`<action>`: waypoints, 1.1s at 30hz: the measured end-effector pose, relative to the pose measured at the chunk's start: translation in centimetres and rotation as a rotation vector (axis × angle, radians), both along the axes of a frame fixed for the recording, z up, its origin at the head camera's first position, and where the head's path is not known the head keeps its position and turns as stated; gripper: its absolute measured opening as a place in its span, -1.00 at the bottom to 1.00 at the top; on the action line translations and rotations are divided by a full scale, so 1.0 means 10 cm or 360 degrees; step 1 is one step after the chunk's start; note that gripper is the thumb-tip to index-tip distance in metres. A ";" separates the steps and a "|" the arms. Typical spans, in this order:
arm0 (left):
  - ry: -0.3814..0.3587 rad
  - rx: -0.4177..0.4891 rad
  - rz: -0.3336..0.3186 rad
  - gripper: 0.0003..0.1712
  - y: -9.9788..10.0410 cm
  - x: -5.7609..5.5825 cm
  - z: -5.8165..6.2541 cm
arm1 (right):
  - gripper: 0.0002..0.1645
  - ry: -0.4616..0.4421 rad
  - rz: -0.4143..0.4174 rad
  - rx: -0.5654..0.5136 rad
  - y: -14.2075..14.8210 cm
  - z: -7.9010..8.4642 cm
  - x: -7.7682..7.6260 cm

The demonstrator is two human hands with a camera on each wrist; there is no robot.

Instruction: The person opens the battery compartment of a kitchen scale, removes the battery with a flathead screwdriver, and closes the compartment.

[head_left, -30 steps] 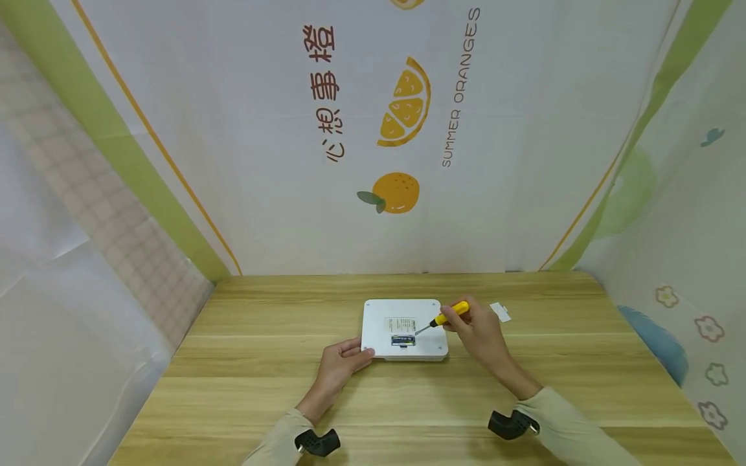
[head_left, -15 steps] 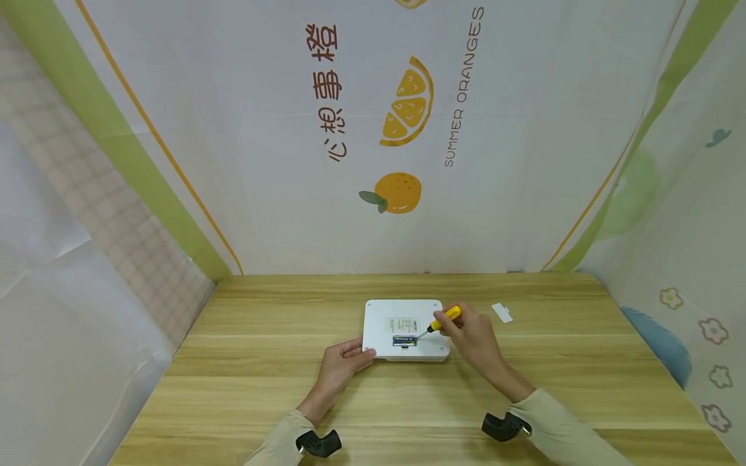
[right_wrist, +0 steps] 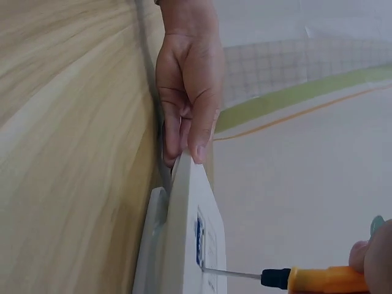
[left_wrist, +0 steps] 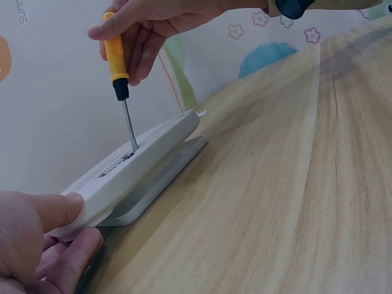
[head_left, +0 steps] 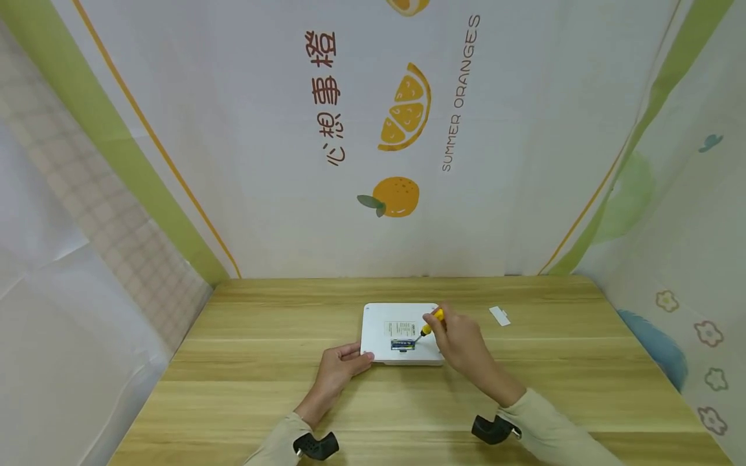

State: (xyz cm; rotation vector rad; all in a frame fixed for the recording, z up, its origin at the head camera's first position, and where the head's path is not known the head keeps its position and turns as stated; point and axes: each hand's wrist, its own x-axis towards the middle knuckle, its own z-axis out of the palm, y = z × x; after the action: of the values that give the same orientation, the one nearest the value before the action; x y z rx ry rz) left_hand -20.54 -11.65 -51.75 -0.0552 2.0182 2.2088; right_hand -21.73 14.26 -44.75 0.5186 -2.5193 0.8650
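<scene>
While my left hand point(head_left: 335, 370) pinches the near-left corner of the white device point(head_left: 375, 323), thumb on top and fingers under the edge, my right hand point(head_left: 464, 342) is clamped round the yellow screwdriver point(left_wrist: 116, 60). Device sits label point(head_left: 399, 329) side up on the wood table point(head_left: 262, 362), between my hands; a battery point(head_left: 402, 345) shows in the open bay point(head_left: 403, 351). Blade tip point(left_wrist: 135, 146) is at the bay's right end; can't tell how deep. Small white piece point(head_left: 499, 316) lies loose to the right, well apart. Reads to me as a prying job. Best practice: seat the blade between battery end and bay wall, not against the battery's side, then lever in small wrist turns, low force. Too steep an angle would stab instead of lift; torn wrapper or bent contact is the main risk. Body sits over a lower plate point(left_wrist: 184, 160) with a gap between, so I'd expect some rock: left thumb should press harder as the blade loads, all fingers out of its slip path.
</scene>
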 end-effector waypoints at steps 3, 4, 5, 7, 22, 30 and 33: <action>-0.0005 -0.0010 -0.0010 -0.44 -0.02 0.00 -0.01 | -0.71 -0.0143 -0.0078 -0.0088 0.03 -0.03 0.01; -0.0008 -0.0015 -0.0011 -0.44 -0.03 0.00 -0.01 | -0.69 -0.0195 -0.0091 -0.0127 0.04 -0.04 0.01; -0.0008 -0.0020 -0.0011 -0.44 -0.04 0.00 -0.01 | -0.67 -0.0251 -0.0096 -0.0169 0.05 -0.06 0.01; -0.0011 -0.0028 -0.0015 -0.44 -0.05 0.01 0.00 | -0.68 -0.0335 -0.0098 -0.0270 0.08 -0.09 0.02; -0.0030 -0.0034 -0.0032 -0.42 -0.03 0.00 -0.01 | -0.56 -0.0800 -0.0162 -0.0957 0.42 -0.43 -0.04; -0.0030 -0.0022 -0.0018 -0.43 0.01 -0.02 0.01 | -0.56 -0.0927 -0.0076 -0.1241 0.56 -0.57 -0.08; -0.0016 -0.0022 -0.0009 -0.45 0.01 -0.02 0.02 | -0.55 -0.0981 -0.0059 -0.1303 0.58 -0.59 -0.09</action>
State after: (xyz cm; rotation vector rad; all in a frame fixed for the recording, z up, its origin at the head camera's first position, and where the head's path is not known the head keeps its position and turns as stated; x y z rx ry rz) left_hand -20.74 -11.55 -51.57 -0.0619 2.0265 2.1869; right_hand -22.62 20.02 -50.69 -0.0893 -2.3133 2.1351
